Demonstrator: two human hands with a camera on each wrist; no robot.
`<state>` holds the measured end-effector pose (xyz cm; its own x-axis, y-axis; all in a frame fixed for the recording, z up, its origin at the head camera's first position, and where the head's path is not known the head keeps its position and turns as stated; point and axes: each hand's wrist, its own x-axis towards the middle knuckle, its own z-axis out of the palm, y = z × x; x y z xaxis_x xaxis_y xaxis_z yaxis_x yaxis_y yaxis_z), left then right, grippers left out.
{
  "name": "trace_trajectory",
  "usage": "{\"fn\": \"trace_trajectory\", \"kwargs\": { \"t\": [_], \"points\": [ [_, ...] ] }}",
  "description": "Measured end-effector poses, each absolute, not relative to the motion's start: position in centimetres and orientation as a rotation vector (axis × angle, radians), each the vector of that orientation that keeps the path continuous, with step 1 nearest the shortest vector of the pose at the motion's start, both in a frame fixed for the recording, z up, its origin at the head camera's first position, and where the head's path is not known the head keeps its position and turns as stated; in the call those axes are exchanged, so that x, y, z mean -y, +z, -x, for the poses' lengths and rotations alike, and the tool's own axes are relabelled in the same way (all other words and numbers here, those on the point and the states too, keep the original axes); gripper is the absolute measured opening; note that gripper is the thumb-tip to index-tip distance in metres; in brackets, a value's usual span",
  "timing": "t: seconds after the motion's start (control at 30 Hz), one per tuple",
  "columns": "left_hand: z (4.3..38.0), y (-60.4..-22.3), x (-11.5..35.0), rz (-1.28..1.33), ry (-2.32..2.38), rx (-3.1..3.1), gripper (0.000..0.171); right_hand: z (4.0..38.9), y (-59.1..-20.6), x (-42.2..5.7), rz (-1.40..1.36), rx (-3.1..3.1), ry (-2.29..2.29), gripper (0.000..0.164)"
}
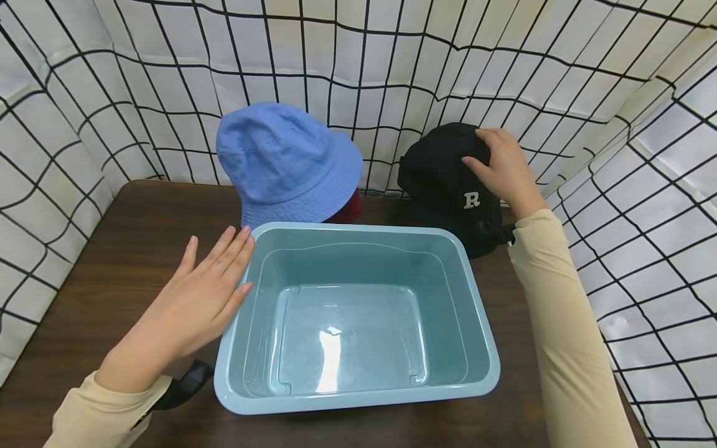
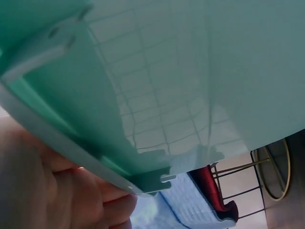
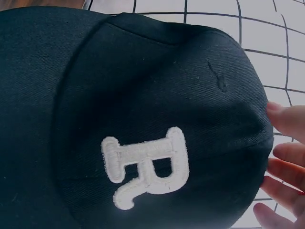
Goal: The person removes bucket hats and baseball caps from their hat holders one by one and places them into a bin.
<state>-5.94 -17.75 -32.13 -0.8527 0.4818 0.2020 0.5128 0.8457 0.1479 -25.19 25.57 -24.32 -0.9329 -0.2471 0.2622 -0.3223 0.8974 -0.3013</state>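
A light blue plastic tub (image 1: 358, 403) stands on the brown table. My left hand (image 1: 204, 292) lies at its upper left rim with fingers stretched out; in the left wrist view, fingers (image 2: 76, 195) show along the tub's outer edge (image 2: 71, 148). At the back right is a black cap (image 1: 442, 168) with a white letter R (image 3: 147, 167). My right hand (image 1: 506, 165) touches the top of its crown, thumb and fingers spread apart; in the right wrist view the fingertips (image 3: 281, 152) meet the crown's edge.
A blue bucket hat (image 1: 285, 162) sits behind the tub on the left, with something dark red (image 1: 348, 210) under its brim. Black wire grid panels (image 1: 358, 87) backed by white sheeting stand around the table (image 1: 151, 249).
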Motion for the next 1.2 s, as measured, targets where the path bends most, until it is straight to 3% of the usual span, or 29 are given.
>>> {"fn": "trace_trajectory", "kwargs": {
  "t": [0.53,0.83,1.2],
  "points": [
    [5.9,-32.8,17.9,0.788,-0.348,2.817,0.059,26.3,-25.0,-25.4,-0.317,2.743,0.617,0.049],
    [5.9,-32.9,17.9,0.789,-0.36,2.819,0.059,27.0,-26.4,-24.9,-0.2,2.527,0.677,0.031],
    [5.8,-32.8,17.9,0.784,-0.353,2.822,0.059,27.2,-26.6,-24.7,-0.16,2.431,0.708,0.021]
  ]
}}
